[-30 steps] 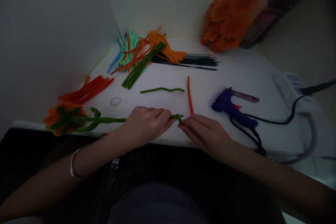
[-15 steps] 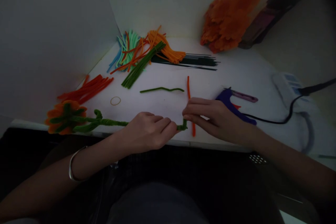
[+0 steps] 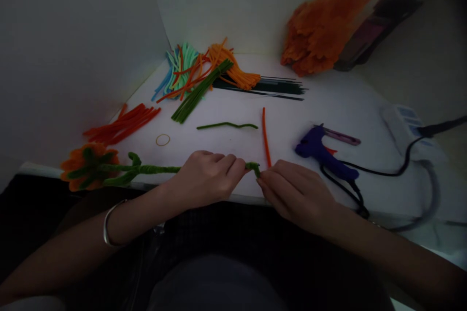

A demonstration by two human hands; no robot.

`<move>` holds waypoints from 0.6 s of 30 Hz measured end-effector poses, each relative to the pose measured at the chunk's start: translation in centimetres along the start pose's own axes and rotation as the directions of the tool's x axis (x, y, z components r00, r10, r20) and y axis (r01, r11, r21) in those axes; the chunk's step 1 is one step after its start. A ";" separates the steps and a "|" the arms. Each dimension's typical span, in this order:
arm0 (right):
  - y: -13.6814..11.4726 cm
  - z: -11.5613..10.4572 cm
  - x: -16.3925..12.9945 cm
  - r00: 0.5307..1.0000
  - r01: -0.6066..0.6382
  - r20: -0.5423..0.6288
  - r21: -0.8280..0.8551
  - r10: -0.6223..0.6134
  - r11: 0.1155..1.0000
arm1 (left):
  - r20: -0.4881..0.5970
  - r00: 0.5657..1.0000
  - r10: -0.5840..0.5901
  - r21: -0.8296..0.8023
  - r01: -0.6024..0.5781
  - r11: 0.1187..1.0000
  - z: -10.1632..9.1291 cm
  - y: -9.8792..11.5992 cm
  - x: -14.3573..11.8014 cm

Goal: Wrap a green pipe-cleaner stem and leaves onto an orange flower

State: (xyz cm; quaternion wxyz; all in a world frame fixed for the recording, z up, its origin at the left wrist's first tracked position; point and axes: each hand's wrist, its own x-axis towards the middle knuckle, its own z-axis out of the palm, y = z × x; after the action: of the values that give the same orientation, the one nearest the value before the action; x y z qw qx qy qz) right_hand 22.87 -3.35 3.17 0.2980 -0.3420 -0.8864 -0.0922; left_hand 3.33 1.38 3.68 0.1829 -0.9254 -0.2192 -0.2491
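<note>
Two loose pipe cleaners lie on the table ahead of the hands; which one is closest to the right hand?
The orange pipe cleaner, lying lengthwise just beyond the right hand. The wavy green one lies crosswise, farther left.

A white surface (image 3: 328, 102) sits pushed into a corner formed by two plain pale walls (image 3: 73, 34), which meet in a vertical seam behind it. Light falls brightest on the middle of the surface, while the near foreground below its front edge lies in deep shadow and the upper right corner fades dark.
</note>
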 end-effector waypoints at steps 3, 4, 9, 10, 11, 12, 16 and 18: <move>0.7 -1.3 0.7 0.980 0.157 0.139 -0.128 -0.139 0.979 | 0.048 0.997 0.065 -0.016 -0.064 0.998 0.1 0.0 -0.3; 0.9 -1.7 1.0 0.972 0.172 0.184 -0.117 -0.149 0.978 | 0.061 0.994 0.087 -0.023 -0.086 0.996 0.1 0.1 -0.4; 2.1 -2.5 2.4 0.929 -0.032 0.365 0.246 -0.062 0.969 | 0.028 0.986 0.165 -0.076 -0.162 0.984 -0.2 0.2 -0.6; 2.3 -2.5 2.6 0.914 -0.132 0.405 0.359 -0.026 0.924 | 0.005 0.986 0.166 -0.089 -0.165 0.982 -0.4 0.2 -0.5; 2.6 -2.4 2.7 0.894 -0.239 0.449 0.460 0.008 0.855 | -0.017 0.987 0.159 -0.098 -0.160 0.982 -0.5 0.2 -0.5; 2.7 -2.2 2.8 0.872 -0.337 0.489 0.543 0.037 0.769 | -0.036 0.988 0.148 -0.106 -0.151 0.983 -0.6 0.2 -0.5; 2.5 -0.3 1.9 0.791 -0.601 0.592 0.705 0.153 0.377 | -0.078 0.993 0.091 -0.110 -0.100 0.989 -0.8 0.1 -0.4; 1.6 0.9 1.0 0.763 -0.641 0.603 0.753 0.234 0.150 | -0.088 0.994 0.067 -0.096 -0.075 0.993 -0.8 -0.1 -0.2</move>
State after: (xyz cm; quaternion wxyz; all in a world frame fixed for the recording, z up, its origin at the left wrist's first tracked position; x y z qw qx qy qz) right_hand 22.90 -1.27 3.02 0.2904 -0.3581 -0.6585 0.5948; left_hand 2.82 1.03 4.20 0.1545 -0.9293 -0.1656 -0.2918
